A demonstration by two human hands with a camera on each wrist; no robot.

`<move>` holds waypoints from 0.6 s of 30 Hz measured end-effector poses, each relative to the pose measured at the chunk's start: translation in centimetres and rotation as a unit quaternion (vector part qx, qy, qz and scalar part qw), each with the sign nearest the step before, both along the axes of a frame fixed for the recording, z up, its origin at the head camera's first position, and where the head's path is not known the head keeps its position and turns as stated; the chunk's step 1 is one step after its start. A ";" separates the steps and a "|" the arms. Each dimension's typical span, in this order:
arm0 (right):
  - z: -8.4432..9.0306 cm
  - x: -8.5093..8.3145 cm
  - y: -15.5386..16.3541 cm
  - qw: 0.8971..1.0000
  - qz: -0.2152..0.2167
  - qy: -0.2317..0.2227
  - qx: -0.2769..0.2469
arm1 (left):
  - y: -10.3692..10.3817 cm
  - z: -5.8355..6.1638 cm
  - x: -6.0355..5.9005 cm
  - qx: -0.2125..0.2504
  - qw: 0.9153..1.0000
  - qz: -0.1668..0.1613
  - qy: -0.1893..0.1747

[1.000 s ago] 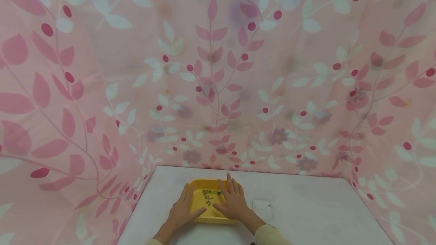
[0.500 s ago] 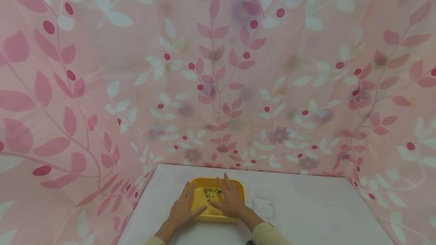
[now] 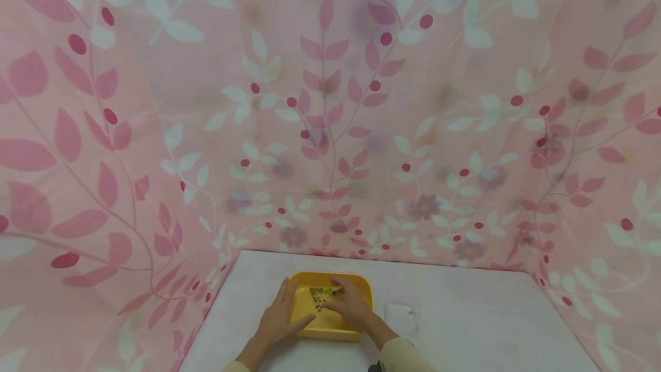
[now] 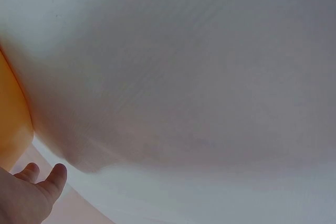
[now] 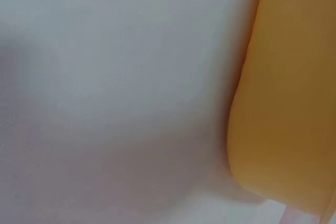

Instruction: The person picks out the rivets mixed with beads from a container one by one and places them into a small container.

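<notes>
A yellow tray point(image 3: 330, 333) stands on the white table in the head view. Inside it lie a row of small greenish round pieces point(image 3: 317, 290) and a scatter of tiny dark pieces point(image 3: 318, 303), too small to name. My left hand point(image 3: 276, 317) rests along the tray's left side, fingers straight, thumb over the front left rim. Over the tray's right half is my right hand point(image 3: 352, 305), fingers bent toward the row's right end, where a small dark round piece point(image 3: 334, 292) shows by the fingertips. Thumb and fingertips stand apart. The right wrist view shows only the tray's outer wall point(image 5: 283, 108) and tabletop.
A clear plastic container point(image 3: 400, 317) sits on the white table point(image 3: 480, 314) right of the tray. A pink leaf-patterned curtain point(image 3: 330, 131) encloses the table at the back and both sides.
The right hand's fingers, stretched toward the far rim before, have bent down toward the row of pieces. My left hand keeps its place at the tray's left side.
</notes>
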State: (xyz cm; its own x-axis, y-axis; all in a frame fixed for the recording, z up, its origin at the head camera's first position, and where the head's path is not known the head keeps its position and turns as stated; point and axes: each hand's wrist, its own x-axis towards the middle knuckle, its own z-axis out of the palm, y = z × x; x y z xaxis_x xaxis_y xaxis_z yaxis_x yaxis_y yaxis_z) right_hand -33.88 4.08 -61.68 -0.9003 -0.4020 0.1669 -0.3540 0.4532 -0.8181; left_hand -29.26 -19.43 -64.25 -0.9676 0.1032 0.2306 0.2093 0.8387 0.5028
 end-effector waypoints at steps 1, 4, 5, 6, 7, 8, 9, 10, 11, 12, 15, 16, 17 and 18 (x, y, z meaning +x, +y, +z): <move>-0.1 -0.1 0.1 1.000 0.000 -0.006 -0.008 | 0.0 0.0 0.1 0.000 1.000 0.000 -0.002; -0.4 -0.3 0.3 0.999 -0.006 -0.032 -0.028 | 0.1 -0.1 0.2 0.002 1.000 0.001 -0.008; -0.5 -0.5 0.4 0.999 -0.009 -0.040 -0.031 | 0.1 -0.1 0.2 0.002 1.000 0.002 -0.010; -0.6 -0.6 0.4 0.998 -0.015 -0.047 -0.029 | 0.1 -0.1 0.2 0.003 1.000 0.003 -0.012; -0.6 -0.7 0.5 0.998 -0.020 -0.054 -0.026 | 0.1 -0.1 0.2 0.003 1.000 0.004 -0.015; -0.6 -0.9 0.5 0.997 -0.026 -0.062 -0.023 | 0.1 -0.1 0.2 0.004 1.000 0.005 -0.017; -0.5 -1.0 0.6 0.997 -0.031 -0.064 -0.015 | 0.2 0.0 0.1 0.005 1.000 0.007 -0.020; -0.5 -1.1 0.6 0.997 -0.035 -0.067 -0.012 | 0.2 0.0 0.1 0.006 1.000 0.006 -0.021; -0.4 -1.2 0.6 0.997 -0.038 -0.071 -0.008 | 0.2 0.0 0.0 0.006 1.000 0.006 -0.024; -0.4 -1.2 0.6 0.997 -0.041 -0.072 -0.004 | 0.2 0.0 0.0 0.007 1.000 0.007 -0.024; -0.3 -1.2 0.4 0.995 -0.047 -0.087 0.002 | 0.3 0.0 -0.2 0.007 1.000 0.009 -0.026; -0.4 -1.2 0.3 0.995 -0.047 -0.090 0.000 | 0.2 0.0 -0.2 0.007 1.000 0.008 -0.023; -0.5 -1.1 0.2 0.994 -0.049 -0.095 0.002 | 0.2 0.0 -0.2 0.008 1.000 0.007 -0.023; -0.5 -1.1 0.0 0.994 -0.047 -0.094 0.003 | 0.2 0.0 -0.2 0.008 1.000 0.008 -0.024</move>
State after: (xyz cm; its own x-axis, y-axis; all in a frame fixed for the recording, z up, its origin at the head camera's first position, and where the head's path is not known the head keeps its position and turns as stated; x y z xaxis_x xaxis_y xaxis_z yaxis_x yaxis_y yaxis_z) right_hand -34.97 4.13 -62.22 -0.9488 -0.3156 -0.0093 -0.1516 0.4813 -0.8634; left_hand -29.42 -19.21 -64.26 -0.9790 0.0844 0.1854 0.1713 0.8333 0.5256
